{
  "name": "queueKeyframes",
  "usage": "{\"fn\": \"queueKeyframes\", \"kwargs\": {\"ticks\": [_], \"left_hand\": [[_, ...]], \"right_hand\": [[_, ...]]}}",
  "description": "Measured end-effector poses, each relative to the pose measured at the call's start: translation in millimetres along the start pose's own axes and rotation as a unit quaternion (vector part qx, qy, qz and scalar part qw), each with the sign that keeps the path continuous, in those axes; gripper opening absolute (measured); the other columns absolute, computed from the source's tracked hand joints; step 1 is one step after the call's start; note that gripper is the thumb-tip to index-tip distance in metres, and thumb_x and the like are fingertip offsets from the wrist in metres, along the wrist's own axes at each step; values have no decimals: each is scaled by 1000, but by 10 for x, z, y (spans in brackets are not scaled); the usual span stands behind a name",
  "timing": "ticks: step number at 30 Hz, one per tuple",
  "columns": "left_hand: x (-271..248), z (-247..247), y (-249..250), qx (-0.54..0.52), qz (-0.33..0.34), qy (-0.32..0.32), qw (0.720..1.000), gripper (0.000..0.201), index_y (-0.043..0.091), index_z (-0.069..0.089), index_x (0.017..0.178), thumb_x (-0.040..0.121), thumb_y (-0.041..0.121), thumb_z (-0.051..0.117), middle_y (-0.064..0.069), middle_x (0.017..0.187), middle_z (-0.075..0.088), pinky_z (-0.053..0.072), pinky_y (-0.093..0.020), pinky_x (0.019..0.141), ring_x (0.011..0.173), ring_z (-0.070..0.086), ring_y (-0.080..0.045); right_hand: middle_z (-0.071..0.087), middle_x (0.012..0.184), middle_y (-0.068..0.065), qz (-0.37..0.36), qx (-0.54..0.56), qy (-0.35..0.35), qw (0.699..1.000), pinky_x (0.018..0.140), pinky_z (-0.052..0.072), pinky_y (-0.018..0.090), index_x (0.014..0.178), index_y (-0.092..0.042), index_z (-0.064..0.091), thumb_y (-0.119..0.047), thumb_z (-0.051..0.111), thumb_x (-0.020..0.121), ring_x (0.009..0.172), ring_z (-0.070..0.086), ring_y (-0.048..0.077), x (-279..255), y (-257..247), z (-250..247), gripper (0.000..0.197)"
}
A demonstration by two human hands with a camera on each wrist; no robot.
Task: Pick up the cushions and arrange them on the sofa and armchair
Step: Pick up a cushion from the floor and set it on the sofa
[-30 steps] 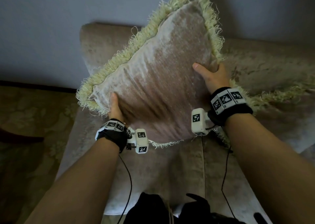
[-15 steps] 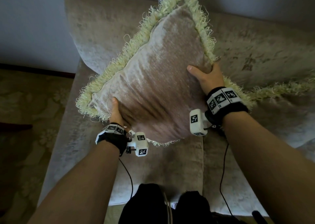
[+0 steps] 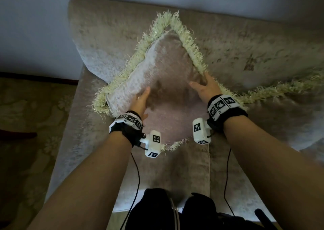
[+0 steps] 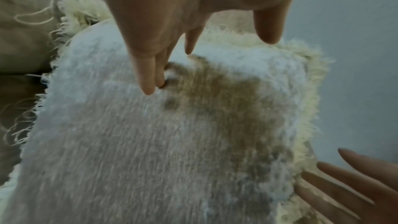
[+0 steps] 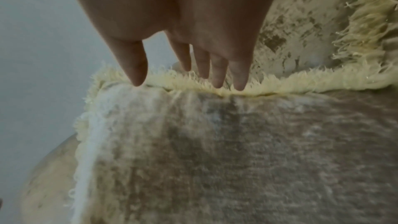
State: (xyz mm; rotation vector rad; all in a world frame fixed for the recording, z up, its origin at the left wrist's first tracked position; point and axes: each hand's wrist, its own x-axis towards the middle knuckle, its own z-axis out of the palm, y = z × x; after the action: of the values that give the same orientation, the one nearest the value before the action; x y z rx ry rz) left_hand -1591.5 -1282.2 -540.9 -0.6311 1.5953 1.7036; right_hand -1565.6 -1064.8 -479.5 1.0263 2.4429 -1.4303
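A beige velvet cushion (image 3: 168,91) with a cream fringe stands on one corner on the sofa seat (image 3: 84,142) and leans on the backrest (image 3: 108,37). My left hand (image 3: 142,101) lies flat on its left face, fingers straight. In the left wrist view the left hand (image 4: 193,45) dents the cushion (image 4: 150,142) with its fingertips. My right hand (image 3: 201,84) is spread open at the cushion's right edge. The right wrist view has the right hand (image 5: 189,67) with straight fingers reaching the fringe of the cushion (image 5: 215,142). Neither hand grips it.
A second fringed cushion (image 3: 284,110) lies on the sofa to the right, its fringe touching the first. A patterned carpet (image 3: 26,124) covers the floor left of the sofa. A grey wall (image 3: 35,28) rises behind. My dark-clothed legs (image 3: 175,210) meet the seat's front edge.
The cushion went down from the air onto the seat and back against the backrest. Both hands let go of its sides and now lie open on it.
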Motion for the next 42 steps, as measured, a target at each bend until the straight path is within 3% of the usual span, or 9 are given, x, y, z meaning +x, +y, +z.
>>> {"fn": "queueKeyframes", "kwargs": {"ticks": [6,10,14,17,21,26,31,35,42], "left_hand": [[-363,187,422,44,70,19,996,87,25,24,157,88,59,65,-5,161,34,44,-45,105,140,44,-29],[-789,430,841,76,162,24,984,73,24,36,152,90,46,68,-8,154,44,44,-49,110,134,51,-29],[-1344,663,1173,113,250,12,962,62,22,49,142,88,45,69,-8,144,54,45,-51,109,130,55,-27],[-1820,856,1346,136,300,-9,944,51,18,56,134,91,42,67,-6,135,62,49,-46,106,121,61,-22],[-2397,1075,1448,129,346,-28,929,41,9,60,131,96,30,64,-9,128,66,51,-31,78,99,64,-18],[-3071,1300,1354,136,408,-6,903,40,7,60,130,96,27,64,-6,118,67,51,-34,93,97,65,-16],[-3576,1449,1118,136,458,34,878,35,7,61,127,96,23,64,-4,112,67,50,-30,85,93,66,-16],[-3874,1358,827,135,465,79,871,31,9,62,124,97,24,63,1,105,66,48,-21,76,87,65,-9],[-4313,624,386,120,456,195,860,19,17,63,113,97,27,63,7,96,67,49,-25,79,91,67,-11]], "right_hand": [[58,127,3,-15,28,27,999,85,42,23,142,-7,49,-26,65,95,111,57,19,-372,-317,-384,53],[68,120,9,-50,60,58,995,98,52,38,124,-6,64,-27,64,94,111,65,27,-733,-516,-724,36],[69,89,2,-85,119,99,984,93,56,40,92,-13,67,-22,62,95,90,66,22,-1188,-647,-1149,10],[66,82,1,-117,150,119,975,74,52,27,80,-17,64,-20,60,96,78,63,15,-1586,-730,-1509,17],[65,78,-2,-158,191,130,960,55,44,15,75,-19,61,-22,60,97,68,63,9,-1991,-833,-1876,21],[64,78,-1,-200,251,110,941,46,42,7,77,-19,59,-20,59,97,68,62,9,-2440,-823,-2268,20],[68,82,-2,-220,281,73,931,65,43,21,81,-21,61,-23,60,96,77,66,13,-2745,-615,-2520,15],[69,86,-1,-235,292,29,927,70,47,22,84,-21,63,-22,61,95,82,67,16,-2914,-482,-2510,12],[72,92,4,-260,272,-102,921,78,50,28,86,-19,65,-22,61,96,81,68,16,-3309,-608,-1865,11]]}}
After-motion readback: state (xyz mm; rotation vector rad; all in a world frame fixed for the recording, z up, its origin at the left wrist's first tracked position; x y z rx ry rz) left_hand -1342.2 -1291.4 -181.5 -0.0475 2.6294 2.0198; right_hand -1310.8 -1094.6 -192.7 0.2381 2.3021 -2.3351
